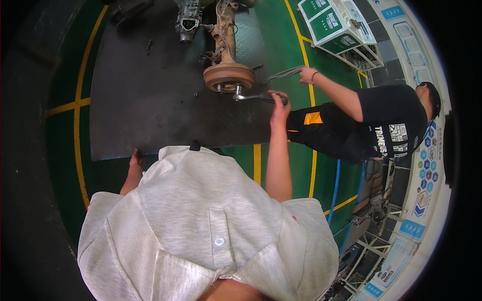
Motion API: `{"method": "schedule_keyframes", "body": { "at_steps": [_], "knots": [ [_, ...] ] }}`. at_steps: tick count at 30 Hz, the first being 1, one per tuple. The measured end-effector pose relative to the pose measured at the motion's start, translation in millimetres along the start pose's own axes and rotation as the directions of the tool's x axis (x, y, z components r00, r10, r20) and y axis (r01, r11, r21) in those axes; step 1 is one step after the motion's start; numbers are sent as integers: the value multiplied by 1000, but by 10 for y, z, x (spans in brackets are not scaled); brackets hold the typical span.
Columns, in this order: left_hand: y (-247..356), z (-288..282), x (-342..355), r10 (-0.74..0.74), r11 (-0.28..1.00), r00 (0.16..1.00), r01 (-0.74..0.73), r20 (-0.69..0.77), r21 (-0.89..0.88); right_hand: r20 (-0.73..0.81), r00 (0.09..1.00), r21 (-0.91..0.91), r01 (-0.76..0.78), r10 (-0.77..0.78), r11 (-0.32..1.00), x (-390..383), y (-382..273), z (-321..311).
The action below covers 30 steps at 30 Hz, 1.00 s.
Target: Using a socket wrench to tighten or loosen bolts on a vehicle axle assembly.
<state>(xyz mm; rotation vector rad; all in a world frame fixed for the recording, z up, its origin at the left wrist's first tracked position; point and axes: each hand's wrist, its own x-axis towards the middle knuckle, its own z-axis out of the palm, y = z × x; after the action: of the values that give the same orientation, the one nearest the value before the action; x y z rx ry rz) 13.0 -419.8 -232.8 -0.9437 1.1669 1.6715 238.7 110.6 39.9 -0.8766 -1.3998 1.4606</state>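
My right hand (279, 106) is closed around the dark handle of a ratchet wrench (251, 97). The ratchet's head carries a bright socket (238, 89), set at the face of a rusty brake drum (229, 76). That drum sits on the near end of a rusty axle (226, 40), which lies on a dark mat. Low on the left, my left hand (136, 158) is by the mat's near edge. Its fingers are small and dark in the picture, so their grip is unclear.
On the right stands a co-worker (391, 120) in black, with a hand (307, 75) at a grey bar (283, 75) reaching toward the drum. A metal gearbox (187, 22) lies beside the axle. Small loose parts (196, 94) lie on the dark mat (140, 100). A green-and-white cabinet (334, 30) stands far right.
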Motion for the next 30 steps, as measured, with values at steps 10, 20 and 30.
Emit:
{"method": "schedule_keyframes", "body": {
  "at_steps": [10,20,30],
  "knots": [
    [58,-13,123,80,972,985,-43,-155,233,-14,748,424,-597,664,681,450,1071,-963],
    [-77,-186,432,39,998,989,-33,-140,45,82,996,-477,3,41,879,-147,706,603],
    [-125,-568,1021,-6,1000,996,6,-84,-7,671,740,-634,541,46,552,-804,995,1898]
  ]
}}
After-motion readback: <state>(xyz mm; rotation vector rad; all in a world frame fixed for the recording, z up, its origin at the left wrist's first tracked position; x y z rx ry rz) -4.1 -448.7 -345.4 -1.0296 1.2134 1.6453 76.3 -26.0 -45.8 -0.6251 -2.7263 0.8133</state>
